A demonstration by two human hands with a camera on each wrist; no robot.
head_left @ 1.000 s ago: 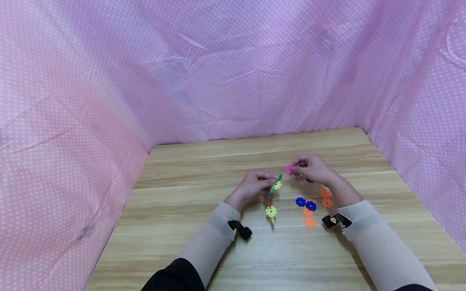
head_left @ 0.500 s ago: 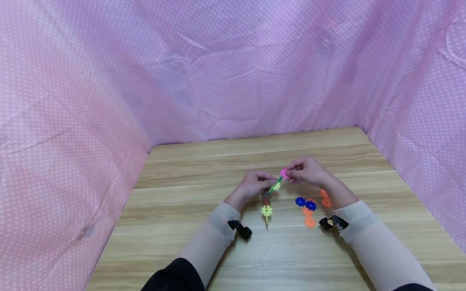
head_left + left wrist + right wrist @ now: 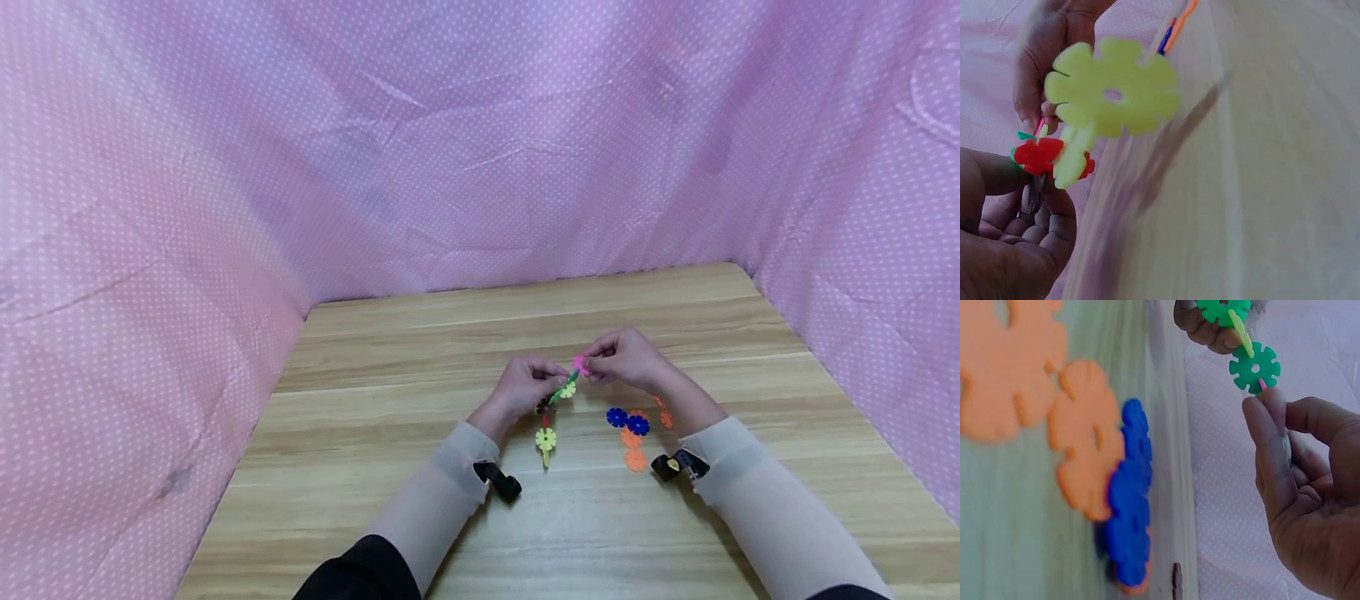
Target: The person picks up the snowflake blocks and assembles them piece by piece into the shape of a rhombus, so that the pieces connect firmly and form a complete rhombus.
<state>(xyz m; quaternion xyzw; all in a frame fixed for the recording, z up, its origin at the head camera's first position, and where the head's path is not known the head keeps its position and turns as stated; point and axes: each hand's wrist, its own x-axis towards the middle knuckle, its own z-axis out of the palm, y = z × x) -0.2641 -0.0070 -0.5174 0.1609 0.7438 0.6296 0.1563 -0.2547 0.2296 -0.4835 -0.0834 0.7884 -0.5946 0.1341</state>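
My left hand (image 3: 521, 387) pinches a chain of slotted plastic flower discs, holding it above the table. Yellow (image 3: 546, 439), red (image 3: 1038, 156), dark brown and green discs (image 3: 1255, 369) make up the chain, the yellow end hanging towards me. Between thumb and fingertips, my right hand (image 3: 626, 360) grips a pink disc (image 3: 579, 364). In the right wrist view, the pink disc's edge meets a slot of the outermost green disc. Fingers cover most of the pink disc there, so how deep it sits I cannot tell.
Blue discs (image 3: 617, 417) lie partly over orange ones (image 3: 635, 461) on the wooden table (image 3: 375, 467). More orange discs (image 3: 666, 418) lie by the right forearm. A brown disc (image 3: 1177, 584) shows in the right wrist view. Pink dotted cloth (image 3: 480, 167) surrounds the table.
The right hand has brought the pink disc left and slightly towards me, from apart to touching the green disc. The chain's hanging end has swung slightly left; the left hand has barely moved.
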